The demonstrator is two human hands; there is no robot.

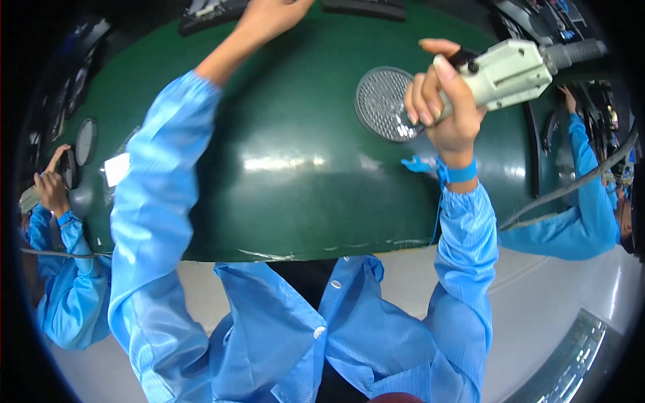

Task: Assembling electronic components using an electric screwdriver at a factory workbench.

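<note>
My right hand (453, 107) is closed around a pale green corded hand tool (510, 74), which looks like an electric screwdriver. Its ribbed cable end points to the far right, and its working tip is hidden by my fingers. Just left of that hand, a round dark disc with a fine grid surface (383, 101) lies on the green table (289, 195), partly covered by my fingertips. My left hand (275, 17) reaches to the far edge of view, between two black parts. Its fingers are mostly cut off by the picture's top, so what it touches cannot be seen.
Black parts (366, 8) lie at the table's far side. A blue wrist strap (460, 173) circles my right wrist, its cord hanging down. Co-workers in blue sleeves (584, 215) sit on both sides. Another round disc (85, 141) lies at left. A grey cable (571, 185) crosses at right.
</note>
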